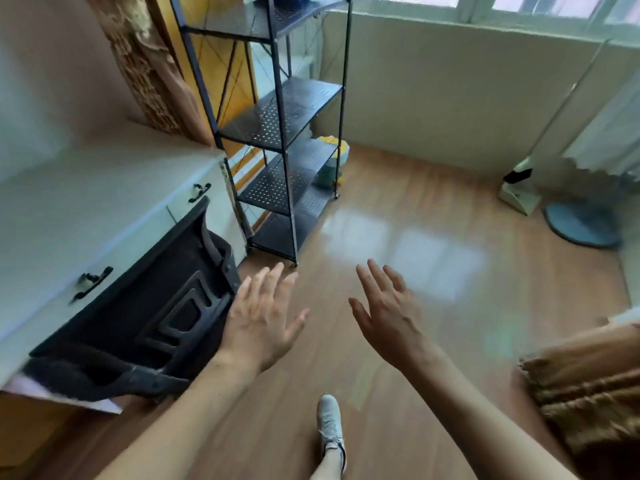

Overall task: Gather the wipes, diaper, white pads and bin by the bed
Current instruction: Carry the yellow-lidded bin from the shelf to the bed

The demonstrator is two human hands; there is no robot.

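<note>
With both grips wide and empty, left hand (pixel 261 322) and right hand (pixel 388 315), we judged ourselves mid-search, needing next to reach the bin (pixel 329 168) by the shelf (pixel 287 112).

Open wood floor (pixel 398 237) ahead, 12 to 2 o'clock, clear passage. Black chair (pixel 145 317) crowds 9 o'clock, just beside left hand (pixel 259 323), tucked against white desk (pixel 86 216). Black metal shelf rack (pixel 284 133) stands at 11 o'clock. Fan base (pixel 581 223) at 2 o'clock. Brown bedding (pixel 588 386) blocks 4 o'clock.
</note>
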